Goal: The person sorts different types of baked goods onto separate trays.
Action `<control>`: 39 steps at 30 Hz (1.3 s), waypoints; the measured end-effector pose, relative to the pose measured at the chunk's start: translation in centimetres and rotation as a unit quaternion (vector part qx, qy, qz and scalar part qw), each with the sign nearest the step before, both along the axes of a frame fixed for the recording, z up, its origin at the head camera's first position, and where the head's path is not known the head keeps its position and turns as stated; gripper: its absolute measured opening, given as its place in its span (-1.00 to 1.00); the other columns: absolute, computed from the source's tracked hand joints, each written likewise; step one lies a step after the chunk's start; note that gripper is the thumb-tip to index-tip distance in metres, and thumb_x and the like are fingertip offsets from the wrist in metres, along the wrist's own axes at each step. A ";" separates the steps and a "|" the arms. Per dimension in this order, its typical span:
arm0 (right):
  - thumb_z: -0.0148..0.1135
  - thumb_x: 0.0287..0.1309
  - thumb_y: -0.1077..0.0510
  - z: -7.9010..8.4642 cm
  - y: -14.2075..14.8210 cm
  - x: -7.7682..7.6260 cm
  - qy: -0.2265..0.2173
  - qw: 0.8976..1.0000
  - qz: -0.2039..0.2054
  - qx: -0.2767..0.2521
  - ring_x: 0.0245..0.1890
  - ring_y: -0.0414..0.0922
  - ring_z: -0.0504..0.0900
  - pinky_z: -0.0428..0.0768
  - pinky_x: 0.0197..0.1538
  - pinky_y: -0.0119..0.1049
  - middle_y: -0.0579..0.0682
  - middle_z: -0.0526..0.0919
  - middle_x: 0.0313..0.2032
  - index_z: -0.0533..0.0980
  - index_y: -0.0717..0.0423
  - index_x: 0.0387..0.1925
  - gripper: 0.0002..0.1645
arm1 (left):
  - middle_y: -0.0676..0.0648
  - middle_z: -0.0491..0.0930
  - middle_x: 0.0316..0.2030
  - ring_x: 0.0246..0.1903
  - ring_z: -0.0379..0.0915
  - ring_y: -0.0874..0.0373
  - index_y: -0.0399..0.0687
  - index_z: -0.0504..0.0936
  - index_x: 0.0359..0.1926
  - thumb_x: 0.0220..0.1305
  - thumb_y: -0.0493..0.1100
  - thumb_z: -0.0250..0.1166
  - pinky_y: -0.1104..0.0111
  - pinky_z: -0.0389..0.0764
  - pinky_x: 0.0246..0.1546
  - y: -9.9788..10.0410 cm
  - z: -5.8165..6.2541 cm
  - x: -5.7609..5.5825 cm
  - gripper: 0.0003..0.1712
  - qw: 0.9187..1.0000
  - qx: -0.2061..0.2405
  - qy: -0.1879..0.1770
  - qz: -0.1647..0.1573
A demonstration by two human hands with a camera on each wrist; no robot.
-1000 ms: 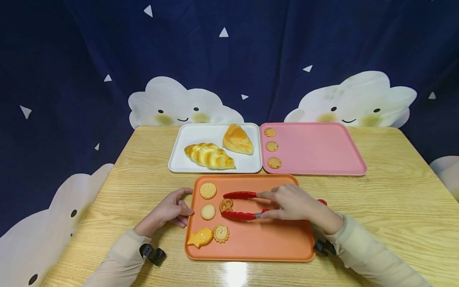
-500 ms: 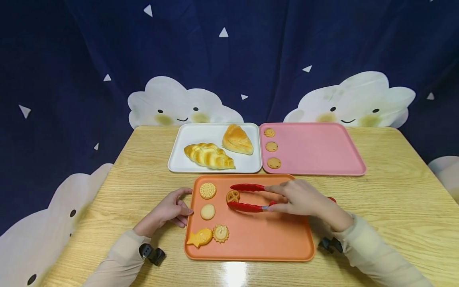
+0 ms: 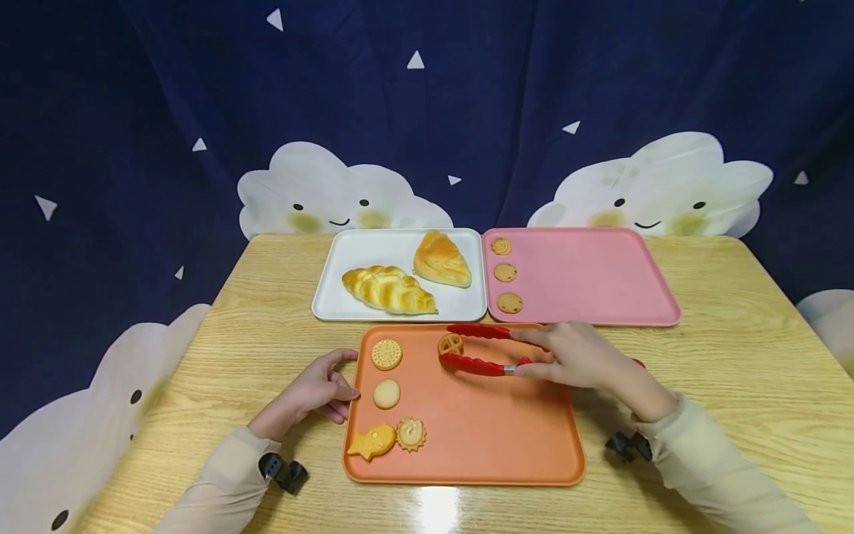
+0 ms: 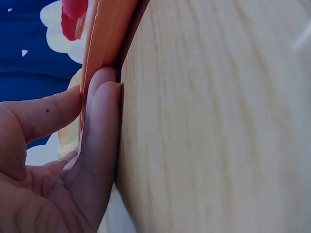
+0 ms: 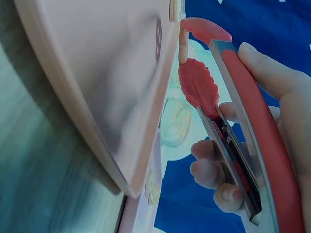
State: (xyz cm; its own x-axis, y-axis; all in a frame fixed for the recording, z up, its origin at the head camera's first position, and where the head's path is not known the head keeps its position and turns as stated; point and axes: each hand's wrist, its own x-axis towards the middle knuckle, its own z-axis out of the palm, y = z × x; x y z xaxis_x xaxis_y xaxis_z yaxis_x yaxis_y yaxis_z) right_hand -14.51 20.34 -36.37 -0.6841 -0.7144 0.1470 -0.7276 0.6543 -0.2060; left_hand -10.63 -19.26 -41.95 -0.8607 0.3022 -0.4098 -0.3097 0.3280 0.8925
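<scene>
With thumb and fingers my right hand (image 3: 577,357) grips red-tipped metal tongs (image 3: 475,364) over the upper part of the orange tray (image 3: 497,445). Between the tongs' tips is a small pretzel cookie (image 3: 451,343), raised over the tray; the right wrist view shows its edge there. My left hand (image 3: 319,389) holds the tray's left edge, the thumb at the rim and the fingers low against the side, as the left wrist view shows. Along the tray's left part lie a dotted round cookie (image 3: 386,354), a plain round cookie (image 3: 387,394), a fish-shaped cookie (image 3: 372,442) and a scalloped swirl cookie (image 3: 411,434).
Behind the orange tray, a white tray (image 3: 333,289) carries a braided bread (image 3: 390,289) and a triangular bread (image 3: 442,259). Beside it, a pink tray (image 3: 587,278) has a swirl cookie (image 3: 501,246) and two round cookies along its left side. A dark curtain (image 3: 427,111) hangs behind the table.
The right hand has moved the tongs and the pretzel cookie right and toward the orange tray's back edge. The left hand has stayed at the tray's edge.
</scene>
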 end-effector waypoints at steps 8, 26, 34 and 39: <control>0.32 -0.10 -0.21 0.5 1.1 -0.6 0.013 1.000 -0.026 -0.010 -0.64 -0.30 0.38 0.35 -0.59 -0.38 -0.17 0.59 -0.56 0.58 0.09 -0.08 -0.40 | -0.10 0.52 -0.61 -0.75 0.46 0.16 -0.27 0.08 0.28 0.10 -0.41 0.21 0.25 0.59 -0.69 0.1 0.1 0.1 -0.25 1.000 0.003 -0.001 0.001; 0.33 -0.08 -0.17 0.7 4.4 -3.6 0.028 0.993 -0.114 -0.008 -0.57 -0.12 0.49 0.48 -0.48 -0.15 -0.07 0.55 -0.62 0.55 0.11 -0.03 -0.39 | -0.11 0.52 -0.61 -0.75 0.46 0.16 -0.28 0.09 0.27 0.10 -0.42 0.20 0.25 0.59 -0.69 0.2 0.4 0.1 -0.27 1.000 -0.001 -0.002 0.002; 0.28 -0.02 -0.13 1.0 5.8 -5.2 0.030 0.990 -0.141 -0.005 -0.44 0.06 0.56 0.50 -0.33 0.01 0.12 0.65 -0.42 0.53 0.19 -0.03 -0.40 | -0.10 0.52 -0.61 -0.75 0.46 0.17 -0.28 0.09 0.27 0.10 -0.42 0.20 0.26 0.59 -0.69 0.1 0.3 0.1 -0.27 1.000 0.001 -0.002 0.002; 0.25 0.00 -0.19 1.3 6.3 -6.1 0.016 0.986 -0.166 0.008 -0.35 0.15 0.57 0.49 -0.21 0.07 0.21 0.64 -0.32 0.50 0.21 0.01 -0.33 | -0.10 0.52 -0.61 -0.74 0.47 0.16 -0.28 0.09 0.28 0.10 -0.42 0.20 0.25 0.59 -0.69 0.1 0.3 0.0 -0.26 1.000 -0.002 0.000 0.001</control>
State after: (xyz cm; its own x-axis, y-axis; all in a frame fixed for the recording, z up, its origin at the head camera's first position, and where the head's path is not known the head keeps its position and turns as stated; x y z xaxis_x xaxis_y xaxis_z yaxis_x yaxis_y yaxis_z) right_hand -20.63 26.59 -35.12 -0.8764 -0.4534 0.1623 -0.4778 0.8609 -0.1748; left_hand -10.58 -19.13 -41.68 -0.8614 0.2982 -0.4112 -0.3109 0.3305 0.8911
